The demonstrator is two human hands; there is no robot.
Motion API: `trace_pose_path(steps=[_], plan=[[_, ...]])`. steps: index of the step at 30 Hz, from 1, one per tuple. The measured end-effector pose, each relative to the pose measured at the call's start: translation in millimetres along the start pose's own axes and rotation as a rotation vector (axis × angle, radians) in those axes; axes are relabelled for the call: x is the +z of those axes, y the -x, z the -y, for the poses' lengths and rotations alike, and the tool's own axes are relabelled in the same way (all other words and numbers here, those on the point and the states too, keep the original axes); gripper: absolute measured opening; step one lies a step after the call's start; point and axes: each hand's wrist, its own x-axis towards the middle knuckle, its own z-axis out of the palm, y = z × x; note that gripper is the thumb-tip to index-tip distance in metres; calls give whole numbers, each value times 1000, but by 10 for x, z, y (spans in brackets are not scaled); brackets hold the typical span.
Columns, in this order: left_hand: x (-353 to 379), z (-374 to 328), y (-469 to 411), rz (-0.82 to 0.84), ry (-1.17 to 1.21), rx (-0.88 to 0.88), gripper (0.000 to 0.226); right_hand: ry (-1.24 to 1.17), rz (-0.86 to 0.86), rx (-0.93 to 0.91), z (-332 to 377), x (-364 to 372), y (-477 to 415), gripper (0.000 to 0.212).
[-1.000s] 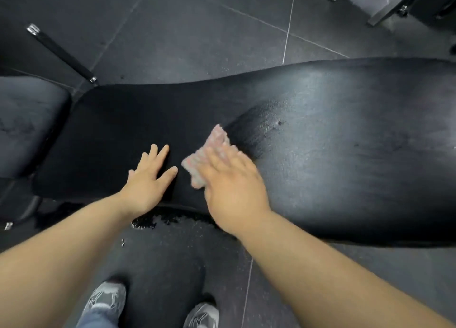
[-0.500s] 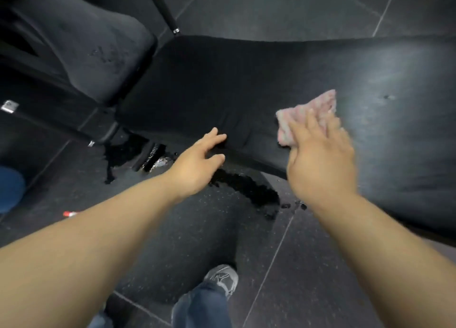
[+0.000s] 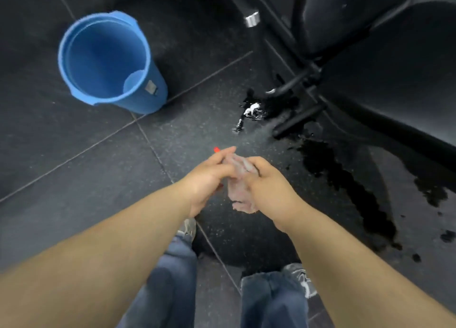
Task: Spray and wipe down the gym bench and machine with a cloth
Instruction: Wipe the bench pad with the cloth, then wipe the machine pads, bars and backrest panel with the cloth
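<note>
**Head view: cloth held off the bench, wiping not in progress**

The cloth (image 3: 240, 197), pale and bunched, hung between both hands to the right of the blue bucket (image 3: 103, 51) and nearer the camera than it, over the floor (image 3: 74, 167) rather than on the bench. The left hand (image 3: 209, 177) had its fingers wrapped over the cloth's upper part. The right hand (image 3: 270, 192) gripped it from the other side with curled fingers, probably to wring or refold it.

The gym bench pad (image 3: 394, 63) lay far right of the bucket, untouched by either hand. Whether its surface had been fully wiped could not be told. The machine frame (image 3: 299, 116), between bucket and pad, appeared to be yet to do.

A small red object (image 3: 216, 149) showed just beyond the left fingertips; what it was could not be told, and no spray bottle was identifiable.

A dark puddle (image 3: 345, 177) spread over the floor right of the bucket, past the hands, with a white fleck (image 3: 251, 109) at the frame's foot. That wet patch was a likely slipping hazard beside the person's shoes (image 3: 299, 278).
</note>
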Motion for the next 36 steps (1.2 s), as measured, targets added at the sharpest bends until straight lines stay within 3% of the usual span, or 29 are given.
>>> trace_pose_path(steps=[5, 8, 10, 13, 16, 18, 20, 24, 27, 32, 34, 36], plan=[[-990, 84, -134, -70, -267, -2, 45, 111, -103, 3, 245, 734, -526, 19], [-1294, 187, -376, -109, -374, -22, 46, 181, -368, -123, 146, 839, -851, 24], [-1378, 239, -540, -147, -422, -17, 30, 419, -480, -154, 14, 759, -1092, 25], [-1429, 351, -752, -195, -439, 32, 13, 836, -308, 1, -304, 528, -1506, 72], [-1423, 548, -926, -242, -427, 19, 30, 945, -120, 103, -630, 457, -1868, 75], [-1420, 664, -995, -251, -453, 38, 53, 894, -148, 22, -785, 516, -2048, 54], [-1364, 755, -1050, -224, -537, 67, 70, 822, -282, -59, -935, 580, -2129, 39], [-1218, 795, -1035, -169, -727, 124, 45, 687, -419, -133, -1125, 633, -1997, 25], [-988, 737, -1013, -191, -1125, 214, 35, 486, -525, -186, -1160, 501, -1610, 24], [-390, 648, -918, 18, -1558, 474, 116, 105, -764, -273, -1246, 191, -765, 32], [-74, 661, -899, 124, -1590, 537, 121, -8, -834, -282, -1309, 47, -476, 30], [179, 671, -875, 201, -1516, 523, 107, -64, -854, -286, -1336, -76, -275, 27]])
